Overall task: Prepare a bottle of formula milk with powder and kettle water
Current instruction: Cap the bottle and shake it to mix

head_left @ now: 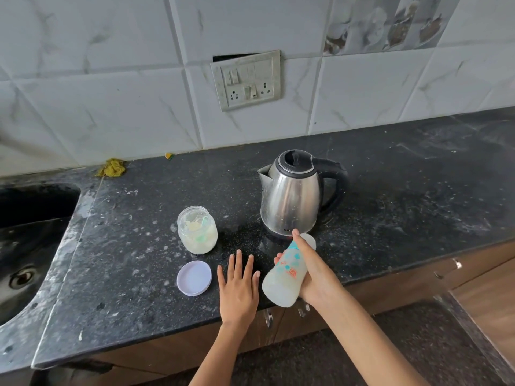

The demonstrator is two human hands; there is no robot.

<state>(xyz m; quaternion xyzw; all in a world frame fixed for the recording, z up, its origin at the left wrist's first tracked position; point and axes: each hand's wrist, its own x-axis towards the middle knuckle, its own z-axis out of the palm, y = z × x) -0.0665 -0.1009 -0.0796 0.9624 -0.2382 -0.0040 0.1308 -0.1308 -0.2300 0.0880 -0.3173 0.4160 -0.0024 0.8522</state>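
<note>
Right hand grips tilted bottle; left hand spread flat on counter

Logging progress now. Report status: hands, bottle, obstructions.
Right hand grips capped baby bottle, tilted, milky inside. Left hand flat on countertop. Powder jar open, lid beside. Nothing blocking.

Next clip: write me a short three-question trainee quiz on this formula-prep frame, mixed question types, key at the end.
1. True or false: the powder jar has its lid on.
2. Which hand grips the baby bottle? A) left B) right C) both
3. Fill in: the kettle spout points toward the person's ____.

Key: 1 false, the lid lies on the counter in front of the jar. 2 B, the right hand; the left hand rests flat on the counter. 3 left.
</note>
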